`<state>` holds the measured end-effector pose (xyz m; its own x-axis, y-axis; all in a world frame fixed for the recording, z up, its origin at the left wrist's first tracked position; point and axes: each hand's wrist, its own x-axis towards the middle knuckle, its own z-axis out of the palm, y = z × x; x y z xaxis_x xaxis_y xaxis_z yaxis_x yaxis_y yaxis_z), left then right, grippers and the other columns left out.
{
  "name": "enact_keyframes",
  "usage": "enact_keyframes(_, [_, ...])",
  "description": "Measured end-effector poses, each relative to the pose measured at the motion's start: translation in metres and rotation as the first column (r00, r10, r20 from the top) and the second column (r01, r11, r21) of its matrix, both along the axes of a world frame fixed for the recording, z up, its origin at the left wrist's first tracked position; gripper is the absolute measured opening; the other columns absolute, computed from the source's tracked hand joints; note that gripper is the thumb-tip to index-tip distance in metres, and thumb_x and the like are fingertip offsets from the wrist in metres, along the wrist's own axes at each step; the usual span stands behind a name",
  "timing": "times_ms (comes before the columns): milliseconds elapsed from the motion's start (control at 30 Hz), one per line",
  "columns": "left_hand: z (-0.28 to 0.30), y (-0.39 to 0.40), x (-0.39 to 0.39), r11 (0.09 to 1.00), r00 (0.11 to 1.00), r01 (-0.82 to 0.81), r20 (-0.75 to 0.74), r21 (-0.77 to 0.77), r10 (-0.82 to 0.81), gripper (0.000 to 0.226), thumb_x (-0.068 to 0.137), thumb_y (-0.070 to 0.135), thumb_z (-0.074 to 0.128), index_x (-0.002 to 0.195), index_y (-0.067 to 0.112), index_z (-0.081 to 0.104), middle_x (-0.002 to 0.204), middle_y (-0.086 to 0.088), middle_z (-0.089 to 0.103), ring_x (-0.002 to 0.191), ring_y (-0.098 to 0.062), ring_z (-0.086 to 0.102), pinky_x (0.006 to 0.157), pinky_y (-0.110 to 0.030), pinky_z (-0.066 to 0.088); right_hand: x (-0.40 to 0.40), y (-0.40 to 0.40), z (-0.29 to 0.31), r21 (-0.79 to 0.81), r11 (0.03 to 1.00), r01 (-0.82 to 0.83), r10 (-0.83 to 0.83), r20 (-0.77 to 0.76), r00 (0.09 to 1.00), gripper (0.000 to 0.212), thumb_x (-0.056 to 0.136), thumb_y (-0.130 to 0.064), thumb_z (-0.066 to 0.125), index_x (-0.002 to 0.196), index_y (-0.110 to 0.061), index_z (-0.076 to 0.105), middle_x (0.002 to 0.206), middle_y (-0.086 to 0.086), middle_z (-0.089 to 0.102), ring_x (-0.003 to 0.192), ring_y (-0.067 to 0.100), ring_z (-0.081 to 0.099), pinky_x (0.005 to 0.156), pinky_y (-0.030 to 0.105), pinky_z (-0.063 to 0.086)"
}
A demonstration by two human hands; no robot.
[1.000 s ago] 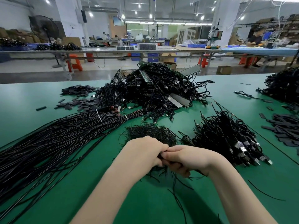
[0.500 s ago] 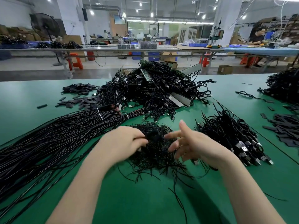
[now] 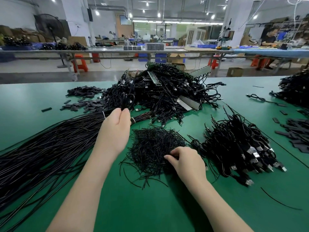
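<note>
Head view. Left hand: grip pinched shut on a coiled black cable, the loop standing just above the fingertips. Right hand: narrow grip, pinching into the pile of short ties directly beneath it on the table. Advice: isolate one tie before lifting and keep the coil tight. Containers: blue crates far beyond both grips, contents unreadable.

The hall is bright, lit evenly by many ceiling lamps, which flare as small white spots. On the green table the shadows are soft. The pile of short black wires shows little detail. The wide lens bends the edges; the background is soft.
</note>
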<state>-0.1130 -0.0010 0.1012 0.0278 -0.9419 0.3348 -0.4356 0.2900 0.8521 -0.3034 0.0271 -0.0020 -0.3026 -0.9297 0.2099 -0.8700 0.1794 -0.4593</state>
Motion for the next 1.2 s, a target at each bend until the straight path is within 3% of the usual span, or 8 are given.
enact_keyframes(200, [-0.001, 0.003, -0.005, 1.000, 0.996, 0.001, 0.089, -0.007, 0.000, 0.048, 0.102, 0.040, 0.032, 0.090, -0.003, 0.048, 0.074, -0.004, 0.047, 0.064, -0.016, 0.042, 0.061, -0.034, 0.035, 0.002, -0.002, -0.004, 0.017, 1.000, 0.011, -0.011, 0.031, 0.999, 0.032, 0.086, -0.056, 0.064, 0.100, -0.029, 0.073, 0.095, -0.009, 0.068, 0.087, 0.014, 0.064, 0.066, 0.027, 0.049])
enact_keyframes(333, [-0.003, 0.004, -0.009, 0.999, 0.993, 0.051, 0.109, 0.019, -0.053, 0.050, 0.101, 0.043, 0.032, 0.089, -0.004, 0.046, 0.078, 0.001, 0.051, 0.064, -0.007, 0.046, 0.063, -0.033, 0.037, -0.004, -0.002, 0.000, -0.027, 0.999, 0.037, -0.031, 0.203, 0.979, 0.018, 0.083, -0.047, 0.072, 0.083, -0.029, 0.076, 0.075, -0.015, 0.070, 0.072, 0.004, 0.063, 0.065, 0.025, 0.052])
enact_keyframes(467, [-0.004, 0.006, -0.009, 0.990, 0.982, 0.119, 0.141, 0.074, -0.128, 0.050, 0.100, 0.047, 0.030, 0.086, 0.001, 0.043, 0.084, -0.007, 0.051, 0.075, -0.017, 0.048, 0.073, -0.041, 0.045, -0.016, 0.000, 0.020, -0.162, 0.987, -0.004, 0.074, 0.432, 0.899, 0.018, 0.081, -0.040, 0.076, 0.066, -0.032, 0.069, 0.057, -0.023, 0.064, 0.061, -0.009, 0.060, 0.056, 0.008, 0.040])
enact_keyframes(567, [-0.004, 0.008, -0.010, 0.981, 0.966, 0.169, 0.183, 0.092, -0.184, 0.048, 0.100, 0.047, 0.031, 0.090, 0.004, 0.051, 0.088, -0.017, 0.061, 0.079, -0.025, 0.057, 0.084, -0.049, 0.049, -0.017, 0.007, 0.048, -0.344, 0.938, -0.054, 0.237, 0.520, 0.821, 0.010, 0.086, -0.031, 0.071, 0.076, -0.029, 0.067, 0.068, -0.012, 0.069, 0.060, -0.005, 0.060, 0.057, 0.013, 0.043])
enact_keyframes(700, [-0.002, 0.017, -0.015, 0.965, 0.911, 0.237, 0.319, 0.110, -0.260, 0.039, 0.098, 0.048, 0.031, 0.078, 0.026, 0.056, 0.084, -0.005, 0.068, 0.082, -0.023, 0.065, 0.079, -0.047, 0.053, -0.008, 0.024, 0.083, -0.596, 0.788, -0.158, 0.471, 0.417, 0.777, 0.013, 0.090, -0.022, 0.067, 0.081, -0.030, 0.063, 0.078, -0.008, 0.071, 0.071, 0.008, 0.068, 0.063, 0.023, 0.055])
enact_keyframes(800, [-0.001, 0.025, -0.023, 0.953, 0.869, 0.272, 0.392, 0.131, -0.302, 0.040, 0.099, 0.049, 0.031, 0.079, 0.025, 0.056, 0.081, -0.001, 0.067, 0.078, -0.019, 0.064, 0.078, -0.044, 0.052, 0.002, 0.032, 0.094, -0.672, 0.710, -0.214, 0.514, 0.286, 0.809, 0.016, 0.089, -0.018, 0.069, 0.083, -0.030, 0.061, 0.078, -0.012, 0.070, 0.070, 0.005, 0.070, 0.062, 0.021, 0.055])
enact_keyframes(967, [0.001, 0.031, -0.031, 0.952, 0.833, 0.274, 0.461, 0.136, -0.306, 0.043, 0.101, 0.046, 0.030, 0.082, 0.014, 0.050, 0.078, -0.001, 0.062, 0.069, -0.019, 0.056, 0.065, -0.037, 0.045, 0.009, 0.036, 0.096, -0.712, 0.675, -0.192, 0.479, 0.225, 0.849, 0.026, 0.089, -0.017, 0.069, 0.081, -0.039, 0.057, 0.077, -0.014, 0.069, 0.069, 0.006, 0.069, 0.062, 0.026, 0.055])
enact_keyframes(1200, [-0.001, 0.034, -0.036, 0.954, 0.764, 0.273, 0.576, 0.121, -0.292, 0.032, 0.103, 0.038, 0.029, 0.082, 0.021, 0.044, 0.068, 0.004, 0.054, 0.063, -0.019, 0.055, 0.058, -0.035, 0.041, 0.018, 0.034, 0.091, -0.718, 0.679, -0.154, 0.443, 0.233, 0.866, 0.007, 0.089, -0.017, 0.069, 0.084, -0.018, 0.065, 0.074, -0.013, 0.068, 0.066, 0.005, 0.063, 0.056, 0.013, 0.045])
